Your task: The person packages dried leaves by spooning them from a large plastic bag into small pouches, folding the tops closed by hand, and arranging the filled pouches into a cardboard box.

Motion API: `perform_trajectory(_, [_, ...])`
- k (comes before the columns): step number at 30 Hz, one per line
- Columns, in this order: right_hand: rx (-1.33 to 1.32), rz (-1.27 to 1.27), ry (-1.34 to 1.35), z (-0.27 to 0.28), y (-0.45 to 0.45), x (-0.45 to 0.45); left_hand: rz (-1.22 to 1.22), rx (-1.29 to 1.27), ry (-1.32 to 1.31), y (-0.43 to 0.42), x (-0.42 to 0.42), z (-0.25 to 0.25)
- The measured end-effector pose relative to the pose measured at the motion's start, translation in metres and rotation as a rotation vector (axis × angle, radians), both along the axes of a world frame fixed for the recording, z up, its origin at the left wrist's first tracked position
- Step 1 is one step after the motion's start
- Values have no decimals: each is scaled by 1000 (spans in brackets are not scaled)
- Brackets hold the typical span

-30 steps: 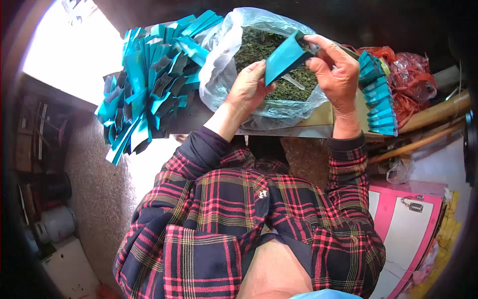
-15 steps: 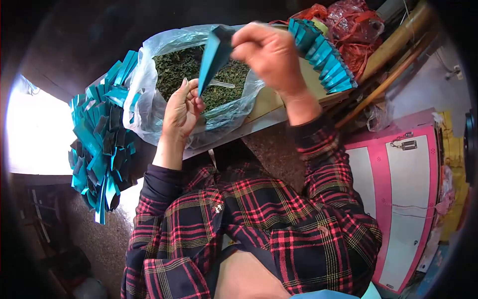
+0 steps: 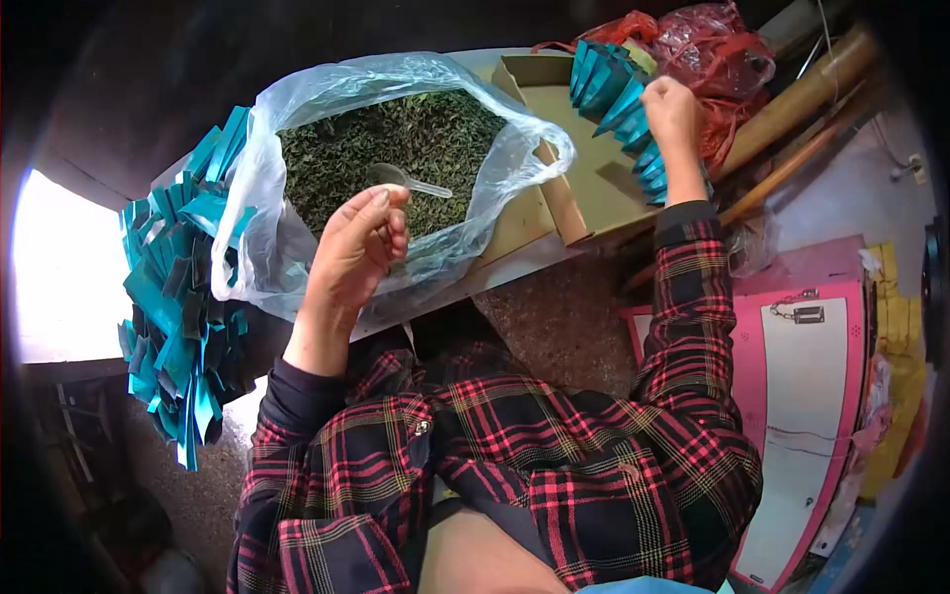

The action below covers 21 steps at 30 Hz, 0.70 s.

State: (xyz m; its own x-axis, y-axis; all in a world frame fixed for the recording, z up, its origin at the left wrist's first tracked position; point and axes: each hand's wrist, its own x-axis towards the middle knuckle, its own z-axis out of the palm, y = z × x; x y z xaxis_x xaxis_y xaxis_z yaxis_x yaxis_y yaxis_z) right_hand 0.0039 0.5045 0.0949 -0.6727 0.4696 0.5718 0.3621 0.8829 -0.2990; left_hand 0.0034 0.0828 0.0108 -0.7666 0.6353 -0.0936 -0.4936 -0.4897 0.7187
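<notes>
Shiny teal packets (image 3: 623,106), closely ranked

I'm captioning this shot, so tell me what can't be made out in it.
Head view: whether the right hand grips one of the teal packets; its curled fingers hide any contact.
Head view: whether the left hand touches the clear spoon; they overlap at this angle.
Head view: contents of the red bags; their crumpled sides obscure them.
Head view: how deep the leafy material goes; its top layer hides this.
</notes>
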Motion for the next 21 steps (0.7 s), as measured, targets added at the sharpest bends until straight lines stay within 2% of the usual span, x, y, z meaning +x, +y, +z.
perform_trajectory(2, [13,-43,1,-26,12,-11,0,-66,11,3,1,3])
perform_trajectory(7, [-34,-86,-45,-45,27,-28,-46,-183,49,10,5,14])
perform_trajectory(21, [44,-101,-66,-60,40,-53,-152,-249,21,22,-1,10])
